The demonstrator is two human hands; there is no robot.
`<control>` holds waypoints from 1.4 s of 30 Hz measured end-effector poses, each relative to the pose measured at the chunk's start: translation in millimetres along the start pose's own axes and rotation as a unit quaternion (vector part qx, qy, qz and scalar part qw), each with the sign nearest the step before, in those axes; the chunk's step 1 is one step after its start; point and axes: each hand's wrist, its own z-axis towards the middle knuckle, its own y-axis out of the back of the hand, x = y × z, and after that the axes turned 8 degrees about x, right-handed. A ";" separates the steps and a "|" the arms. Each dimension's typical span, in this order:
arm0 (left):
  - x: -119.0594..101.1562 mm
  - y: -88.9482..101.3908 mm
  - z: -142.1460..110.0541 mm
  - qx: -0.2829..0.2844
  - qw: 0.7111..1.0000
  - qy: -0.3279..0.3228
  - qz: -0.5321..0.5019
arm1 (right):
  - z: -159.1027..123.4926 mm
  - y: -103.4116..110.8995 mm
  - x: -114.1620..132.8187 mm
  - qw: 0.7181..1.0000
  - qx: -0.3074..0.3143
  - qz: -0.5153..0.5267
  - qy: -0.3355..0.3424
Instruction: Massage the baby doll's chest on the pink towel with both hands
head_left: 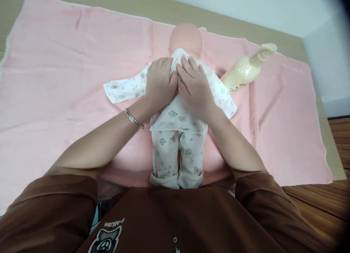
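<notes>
A baby doll (186, 37) lies on a pink towel, its head pointing away from me and no face showing. It is dressed in a white printed shirt (179, 116) and matching trousers (165, 150) with turned-up cuffs. Over the shoulder on the left side, my left hand (161, 79) is closed on the shirt near the collar, its fingertips mostly hidden. My right hand (194, 83) rests flat on the upper part of the shirt, fingers stretched and slightly apart. The two thumbs almost meet in the middle. Both shirt sleeves spread out sideways.
A cream pump bottle (242, 72) lies tilted beside the right-hand sleeve. The pink towel (68, 59) covers most of the wooden table (226, 23), with a few creases. White wall rises behind, and brown wooden flooring (322, 202) shows at the lower right.
</notes>
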 end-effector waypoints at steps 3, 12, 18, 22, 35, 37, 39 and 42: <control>-23.8 2.8 -14.9 0.013 0.997 -0.004 0.078 | 15.3 4.2 -23.5 0.998 -0.014 0.021 -0.050; -31.1 3.2 -12.5 0.008 1.000 0.012 0.000 | 1.3 1.3 -7.3 0.995 -0.008 -0.030 -0.094; -7.4 8.4 8.5 0.052 0.998 0.031 0.017 | -13.3 -0.3 17.2 0.997 -0.011 -0.043 -0.069; -23.7 5.2 -10.2 0.063 0.997 0.009 0.039 | 4.7 7.7 -6.9 0.997 -0.016 -0.009 -0.078; -17.6 12.1 6.2 0.029 0.996 0.083 0.013 | -12.1 11.6 3.6 0.995 0.018 -0.075 -0.065; -16.8 11.1 5.4 0.029 0.997 0.071 0.011 | -13.3 13.3 4.4 0.996 0.006 -0.062 -0.056; -23.5 10.9 0.5 0.041 0.997 0.062 0.036 | -8.5 16.0 -1.5 0.997 -0.003 -0.065 -0.043; -43.7 13.8 -12.5 0.093 0.990 0.041 0.093 | 5.5 18.6 -16.2 0.996 -0.001 -0.065 -0.064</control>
